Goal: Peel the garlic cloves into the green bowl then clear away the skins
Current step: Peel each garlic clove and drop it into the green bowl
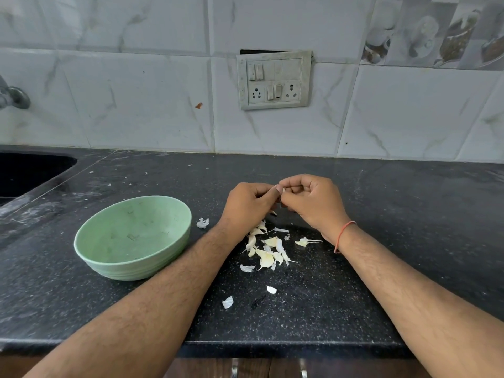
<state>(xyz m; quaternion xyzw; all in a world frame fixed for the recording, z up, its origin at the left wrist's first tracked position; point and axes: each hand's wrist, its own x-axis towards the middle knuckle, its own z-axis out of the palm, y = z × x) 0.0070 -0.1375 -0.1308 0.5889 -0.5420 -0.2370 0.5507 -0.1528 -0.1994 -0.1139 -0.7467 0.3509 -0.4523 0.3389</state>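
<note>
Left hand & right hand: raised together over the counter, fingertips meeting, both curled and pinching one small pale garlic clove between them. Only a sliver of clove showed; its long axis and which way its tip pointed couldn't be told, fingers hid it.

Thin orange thread band: on right wrist.

Loose heap of cream unpeeled garlic cloves: on counter directly below and nearer the body than the hands, between the forearms. Approx. half a dozen, lying flat, long axes mixed, several pointed tips aimed toward right forearm. One stray clove w/ stem tail just beside right wrist, tail pointing right.

Papery white skin scraps: scattered near body side of heap; another scrap left of left wrist, near bowl.

Round pale-green plastic bowl: left of left forearm, upright, just beside it. No cloves seen inside.

Black speckled granite counter: under all.

Progress, est.: early. First clove in hand, nothing in bowl yet; heap to peel, skins to clear.
</note>
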